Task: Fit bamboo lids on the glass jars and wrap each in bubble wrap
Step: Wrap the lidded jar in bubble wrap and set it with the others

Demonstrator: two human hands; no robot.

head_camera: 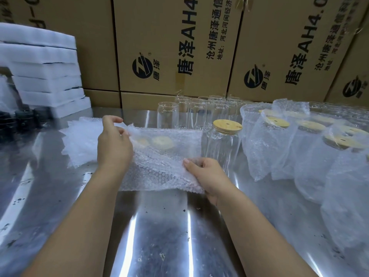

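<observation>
bubble wrap [159, 160]: clear sheet with small round bubbles, a little crumpled, held spread over the metal table [159, 226], just left of the jar [221, 152] | left hand [114, 144]: pinches its upper left corner | right hand [207, 176]: fingers curled on its lower right edge | jar: clear glass, bamboo lid [227, 126] with a small hole

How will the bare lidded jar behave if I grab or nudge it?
The jar is smooth clear glass, so likely slippery and breakable. It stands tall and narrow on the shiny table, so a push near the lid could tip it. Lifting by the lid seems risky; its fit can't be judged.
</observation>
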